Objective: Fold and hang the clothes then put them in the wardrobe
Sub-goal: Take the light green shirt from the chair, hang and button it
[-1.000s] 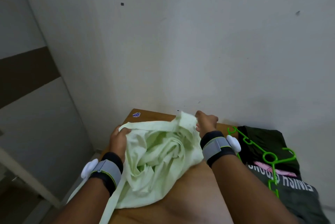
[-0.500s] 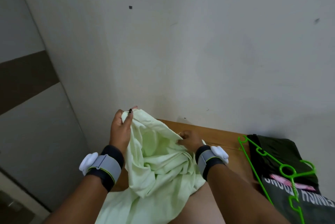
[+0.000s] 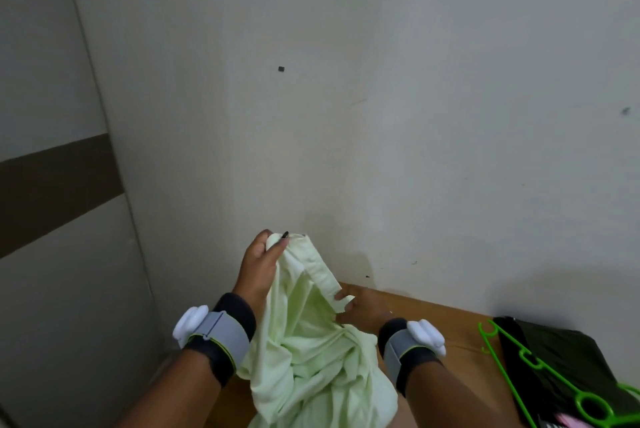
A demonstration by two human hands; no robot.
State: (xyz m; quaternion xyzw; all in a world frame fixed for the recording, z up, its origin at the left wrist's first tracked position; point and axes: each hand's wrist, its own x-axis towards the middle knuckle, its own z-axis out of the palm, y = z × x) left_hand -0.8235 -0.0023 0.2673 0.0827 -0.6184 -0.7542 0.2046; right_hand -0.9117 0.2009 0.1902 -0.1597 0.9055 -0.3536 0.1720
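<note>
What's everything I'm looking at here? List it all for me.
pale green cloth garment: one, pale green, bunched, held over the table
brown wooden table: one, brown, against the wall
bright green plastic hanger: one, green, lower right, on the dark garment
dark folded garment: one, blackish green, table's right end
white wall: one, white, behind
grey wristbands with white pods: two, one per wrist
left hand: grips the garment's top
right hand: pinches its band edge
</note>
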